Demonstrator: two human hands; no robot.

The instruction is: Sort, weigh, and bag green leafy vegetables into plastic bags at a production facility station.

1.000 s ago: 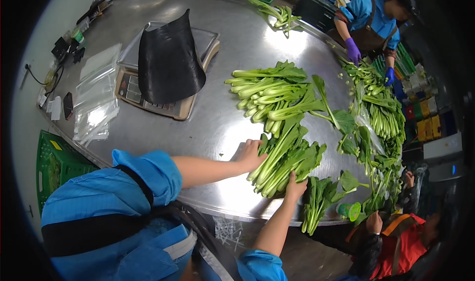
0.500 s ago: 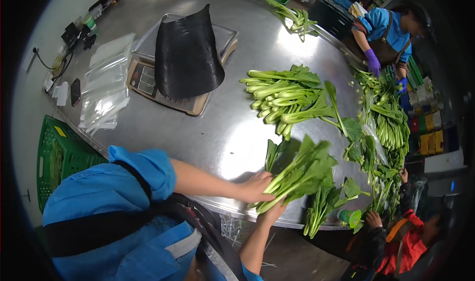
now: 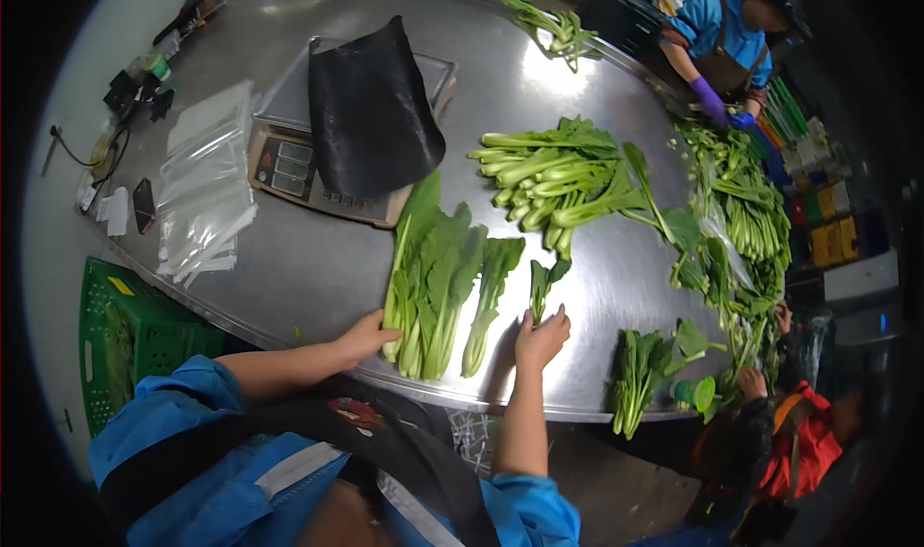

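Several leafy green stalks (image 3: pixel 428 297) lie side by side near the front edge of the metal table, leaves pointing away from me. My left hand (image 3: pixel 366 337) rests against the leftmost stalk near its base, thumb and fingers apart. One shorter stalk (image 3: pixel 493 302) lies slightly separate on their right. Farther right, my right hand (image 3: pixel 543 338) has its fingers closed round the lower end of a small leafy green sprig (image 3: pixel 546 285). A large pile of pale-stemmed leafy greens (image 3: pixel 553 181) lies beyond it.
A scale (image 3: pixel 289 167) carries a curved black sheet (image 3: pixel 375 109). Clear plastic bags (image 3: pixel 207 181) lie left of it; a green crate (image 3: pixel 144 330) stands below. At right are a small bunch (image 3: pixel 640 379), a green tub (image 3: pixel 695 393), heaped greens (image 3: pixel 751 220) and two co-workers' hands.
The bunch that was in my hands now lies spread on the table to the left. My hands have moved apart, and my right hand has taken hold of the small sprig.
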